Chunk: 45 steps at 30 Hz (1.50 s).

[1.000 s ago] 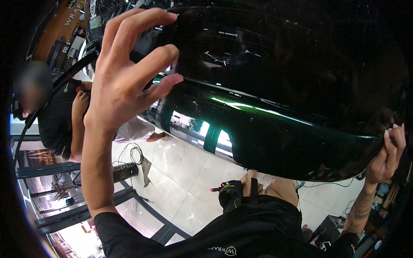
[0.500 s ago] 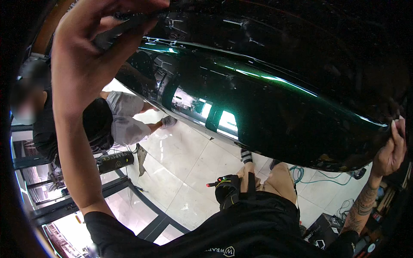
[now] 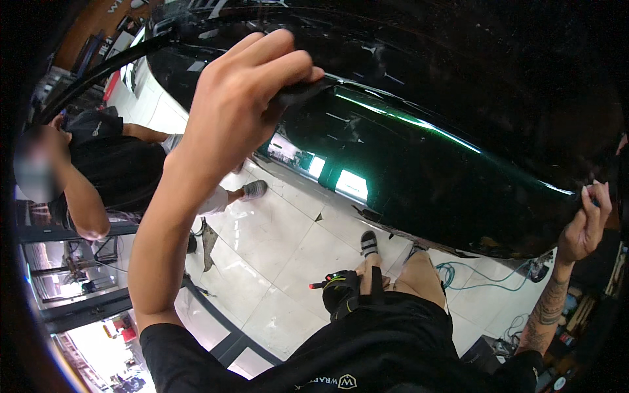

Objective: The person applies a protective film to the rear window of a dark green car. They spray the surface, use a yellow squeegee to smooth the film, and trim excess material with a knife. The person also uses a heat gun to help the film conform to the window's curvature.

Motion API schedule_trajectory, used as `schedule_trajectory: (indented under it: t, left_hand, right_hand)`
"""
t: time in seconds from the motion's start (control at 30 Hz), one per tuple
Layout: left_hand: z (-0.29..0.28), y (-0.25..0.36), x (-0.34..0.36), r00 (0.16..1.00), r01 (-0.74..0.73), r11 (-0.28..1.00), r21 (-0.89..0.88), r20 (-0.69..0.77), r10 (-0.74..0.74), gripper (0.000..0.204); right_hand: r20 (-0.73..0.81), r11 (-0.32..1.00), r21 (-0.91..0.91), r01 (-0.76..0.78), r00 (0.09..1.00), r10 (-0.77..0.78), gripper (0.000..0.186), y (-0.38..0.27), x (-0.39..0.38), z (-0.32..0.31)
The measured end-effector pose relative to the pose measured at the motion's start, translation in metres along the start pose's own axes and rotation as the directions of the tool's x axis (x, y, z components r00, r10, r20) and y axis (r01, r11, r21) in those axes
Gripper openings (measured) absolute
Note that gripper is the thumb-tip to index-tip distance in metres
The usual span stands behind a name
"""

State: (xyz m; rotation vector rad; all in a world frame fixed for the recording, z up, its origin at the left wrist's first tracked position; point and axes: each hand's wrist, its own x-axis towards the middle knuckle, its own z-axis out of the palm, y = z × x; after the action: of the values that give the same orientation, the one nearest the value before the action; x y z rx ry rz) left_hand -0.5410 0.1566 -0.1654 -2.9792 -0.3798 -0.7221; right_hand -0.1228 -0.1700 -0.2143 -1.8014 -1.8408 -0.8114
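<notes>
A glossy dark green car body panel (image 3: 419,190), curved and reflective, stretches across the upper half of the view. My left hand (image 3: 246,88) is closed above the panel's left part, with its fingers curled round a dark piece (image 3: 298,93) that is mostly hidden, so its kind is unclear. Along the panel runs a raised crease with a bright green reflection, just right of that hand. At the panel's right end my right hand (image 3: 585,223) is pinched, fingertips against the edge. What it grips, if anything, cannot be made out.
Another person (image 3: 111,164) in a black shirt is at the left, with an arm raised. A black pouch (image 3: 342,291) holding tools hangs at my waist. A teal hose (image 3: 485,278) lies coiled on the tiled floor (image 3: 282,242). A dark frame with glass stands at lower left.
My left hand has come rightward from the upper left, closer over the panel. My right hand stays at the right end, slightly shifted. The other person has raised an arm.
</notes>
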Motion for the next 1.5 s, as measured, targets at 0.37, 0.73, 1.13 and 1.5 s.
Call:
schedule_trajectory:
  t: [0.37, 0.73, 1.13, 1.5]
  left_hand:
    - [-0.052, -0.030, -0.026, 0.936, 0.072, 0.716, -0.695, -0.202, -0.289, 0.037]
    - [-0.030, 0.000, -0.020, 0.943, 0.207, 0.923, -0.324, -0.186, -0.277, 0.034]
    - [0.014, 0.218, 0.113, 0.990, 0.085, 0.884, -0.459, -0.062, -0.127, 0.015]
    - [-0.051, 0.070, -0.127, 0.694, 0.672, 0.582, -0.459, 0.115, -0.711, 0.051]
  right_hand:
    - [-0.151, 0.995, 0.061, -0.073, 0.985, 0.081, 0.025, -0.021, 0.005, 0.005]
    - [-0.179, 0.997, 0.012, -0.074, 0.981, 0.075, 0.021, -0.037, 0.012, -0.002]
    - [-0.166, 0.991, -0.007, -0.134, 0.977, 0.131, 0.022, -0.035, 0.015, -0.003]
    - [-0.130, 0.993, -0.010, -0.118, 0.985, 0.115, 0.026, -0.028, -0.009, -0.019]
